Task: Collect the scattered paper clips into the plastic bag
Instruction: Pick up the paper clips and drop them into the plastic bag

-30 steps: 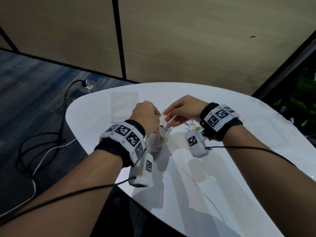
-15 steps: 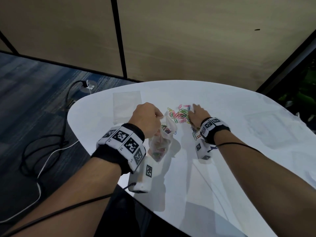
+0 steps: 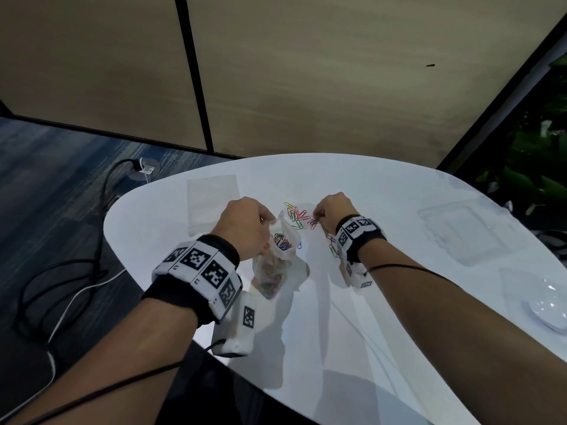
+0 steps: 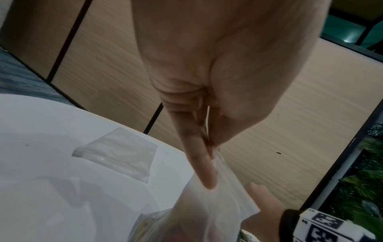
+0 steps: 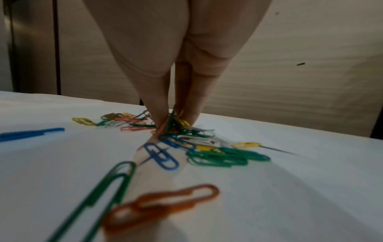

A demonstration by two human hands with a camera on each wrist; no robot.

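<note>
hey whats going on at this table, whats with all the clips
A person is gathering coloured paper clips off a white table into a clear plastic bag. The left hand pinches the bag's rim, holding the mouth open; the bag already holds many clips. The right hand is down at the pile, its fingertips pinching a small bunch. Plenty of clips lie loose on the table. A second, flat plastic bag lies further back on the left.
</note>
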